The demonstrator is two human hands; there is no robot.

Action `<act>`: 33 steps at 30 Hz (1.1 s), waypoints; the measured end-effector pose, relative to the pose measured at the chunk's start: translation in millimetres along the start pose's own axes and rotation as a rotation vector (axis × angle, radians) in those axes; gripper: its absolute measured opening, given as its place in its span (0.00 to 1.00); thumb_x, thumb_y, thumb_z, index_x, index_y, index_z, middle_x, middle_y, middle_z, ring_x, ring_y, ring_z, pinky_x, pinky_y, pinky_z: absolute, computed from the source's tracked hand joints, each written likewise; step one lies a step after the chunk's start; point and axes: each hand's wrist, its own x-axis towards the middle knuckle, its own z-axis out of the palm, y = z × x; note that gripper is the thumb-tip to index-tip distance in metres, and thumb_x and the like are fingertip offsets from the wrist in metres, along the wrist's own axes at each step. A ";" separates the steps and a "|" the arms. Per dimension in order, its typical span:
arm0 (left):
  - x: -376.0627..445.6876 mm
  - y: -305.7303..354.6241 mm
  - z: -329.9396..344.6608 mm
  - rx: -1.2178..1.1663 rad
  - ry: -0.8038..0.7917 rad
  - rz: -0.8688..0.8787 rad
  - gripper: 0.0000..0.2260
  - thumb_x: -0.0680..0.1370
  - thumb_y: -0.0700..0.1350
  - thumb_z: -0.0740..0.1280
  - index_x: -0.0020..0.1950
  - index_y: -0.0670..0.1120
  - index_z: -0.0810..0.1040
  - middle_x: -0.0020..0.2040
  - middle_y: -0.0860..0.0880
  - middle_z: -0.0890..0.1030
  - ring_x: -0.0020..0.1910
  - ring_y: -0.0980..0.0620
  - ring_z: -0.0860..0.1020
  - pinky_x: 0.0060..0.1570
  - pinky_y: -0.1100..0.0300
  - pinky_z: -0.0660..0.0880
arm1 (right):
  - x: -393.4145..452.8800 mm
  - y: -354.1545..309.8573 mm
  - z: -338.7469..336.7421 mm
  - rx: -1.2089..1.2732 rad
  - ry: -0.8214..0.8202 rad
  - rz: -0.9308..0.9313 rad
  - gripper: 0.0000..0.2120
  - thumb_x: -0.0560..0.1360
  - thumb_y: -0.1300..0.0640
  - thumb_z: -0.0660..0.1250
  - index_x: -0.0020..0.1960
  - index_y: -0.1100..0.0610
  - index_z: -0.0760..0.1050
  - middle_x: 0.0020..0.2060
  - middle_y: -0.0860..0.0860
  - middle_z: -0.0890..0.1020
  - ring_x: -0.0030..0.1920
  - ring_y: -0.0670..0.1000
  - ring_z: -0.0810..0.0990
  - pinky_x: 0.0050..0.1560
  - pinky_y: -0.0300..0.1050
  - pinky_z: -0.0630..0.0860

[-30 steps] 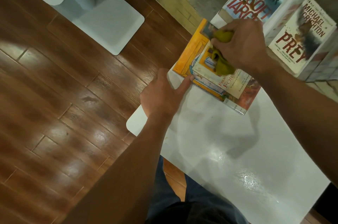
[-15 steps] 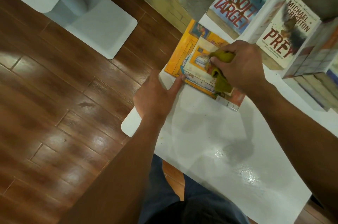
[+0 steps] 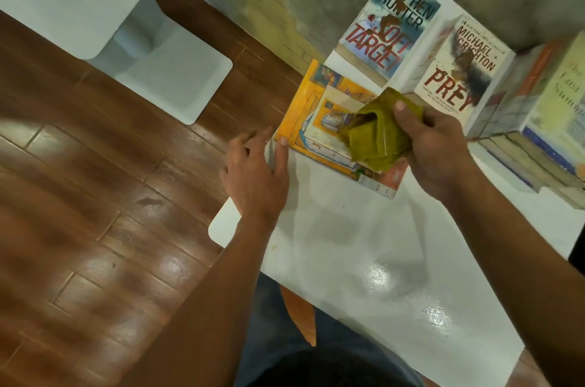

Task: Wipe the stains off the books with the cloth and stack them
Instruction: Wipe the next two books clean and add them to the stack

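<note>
A small stack with an orange-yellow book [image 3: 304,108] at the bottom lies at the left edge of the white table [image 3: 364,260]. My right hand [image 3: 433,146] grips a bunched olive-green cloth [image 3: 373,136] just above the stack's right part. My left hand [image 3: 256,174] hovers at the stack's near-left corner, fingers relaxed and spread, thumb tip by the book's corner. Behind stand two stained books: "Soft Target" [image 3: 389,29] and "Prey" [image 3: 459,70], both with brown smears on their covers.
More books [image 3: 544,121] are piled at the table's right side. A white table base [image 3: 164,70] stands on the brown wooden floor [image 3: 79,196] to the left. A grey concrete wall runs behind the books.
My right hand has lifted the cloth off the top book and turned palm-up toward the right. My left hand has loosened from the stack's corner, fingers spreading.
</note>
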 end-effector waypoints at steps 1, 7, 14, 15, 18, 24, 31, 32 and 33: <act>-2.0 1.3 0.2 0.042 -0.022 0.004 0.25 0.81 0.66 0.53 0.66 0.53 0.80 0.66 0.51 0.76 0.66 0.53 0.72 0.63 0.48 0.66 | -0.4 7.5 -2.1 0.084 0.009 0.009 0.10 0.78 0.49 0.69 0.58 0.50 0.80 0.56 0.48 0.84 0.59 0.53 0.82 0.59 0.58 0.79; -16.5 17.4 -8.3 0.142 -0.085 0.006 0.25 0.81 0.64 0.57 0.72 0.53 0.75 0.70 0.50 0.73 0.68 0.49 0.71 0.65 0.45 0.64 | -18.2 36.5 -6.7 0.316 0.062 0.220 0.16 0.82 0.51 0.61 0.66 0.56 0.77 0.58 0.54 0.84 0.57 0.57 0.83 0.55 0.57 0.80; -25.2 26.8 -10.2 0.083 -0.033 -0.131 0.19 0.81 0.61 0.61 0.62 0.48 0.76 0.58 0.49 0.79 0.58 0.46 0.77 0.54 0.49 0.74 | -50.0 40.4 -15.8 0.151 0.136 0.108 0.19 0.75 0.55 0.73 0.64 0.58 0.76 0.55 0.52 0.84 0.54 0.51 0.84 0.53 0.46 0.82; -25.8 28.5 -10.6 0.027 -0.048 -0.136 0.19 0.81 0.61 0.61 0.62 0.49 0.75 0.57 0.51 0.80 0.55 0.47 0.79 0.52 0.50 0.76 | -52.6 38.7 -17.6 0.111 0.149 0.074 0.21 0.74 0.55 0.74 0.65 0.57 0.76 0.55 0.52 0.84 0.54 0.51 0.84 0.50 0.43 0.82; -27.7 42.7 -15.9 -0.156 -0.064 -0.090 0.17 0.81 0.62 0.61 0.61 0.52 0.74 0.52 0.58 0.81 0.47 0.52 0.81 0.48 0.48 0.80 | -60.7 27.3 -18.3 0.014 0.132 -0.030 0.20 0.74 0.54 0.74 0.64 0.58 0.77 0.54 0.51 0.84 0.52 0.49 0.84 0.46 0.39 0.81; -32.1 93.6 -28.8 -0.714 -0.611 -0.049 0.21 0.77 0.67 0.61 0.68 0.61 0.70 0.59 0.65 0.77 0.58 0.67 0.77 0.56 0.63 0.78 | -66.7 10.6 -8.7 0.176 -0.099 -0.023 0.21 0.72 0.50 0.68 0.62 0.60 0.77 0.55 0.56 0.84 0.57 0.58 0.83 0.59 0.57 0.80; -28.3 99.2 -24.6 -0.940 -0.560 -0.193 0.05 0.82 0.49 0.67 0.55 0.50 0.80 0.50 0.53 0.85 0.51 0.53 0.84 0.51 0.54 0.82 | -60.9 6.3 9.7 0.726 -0.362 0.057 0.33 0.79 0.48 0.63 0.80 0.56 0.56 0.74 0.60 0.68 0.74 0.62 0.67 0.69 0.62 0.70; -29.9 97.5 -22.3 -0.947 -0.545 -0.211 0.07 0.81 0.49 0.67 0.58 0.50 0.79 0.52 0.52 0.84 0.53 0.53 0.83 0.51 0.54 0.82 | -60.7 8.1 11.4 0.719 -0.373 0.043 0.34 0.78 0.47 0.64 0.80 0.53 0.55 0.75 0.60 0.66 0.74 0.62 0.66 0.69 0.66 0.68; -31.7 95.6 -20.6 -0.932 -0.527 -0.227 0.11 0.81 0.51 0.68 0.62 0.51 0.77 0.55 0.51 0.83 0.54 0.54 0.83 0.52 0.55 0.82 | -61.7 9.4 13.8 0.686 -0.384 0.036 0.33 0.78 0.47 0.63 0.80 0.50 0.56 0.76 0.59 0.66 0.74 0.63 0.66 0.69 0.69 0.66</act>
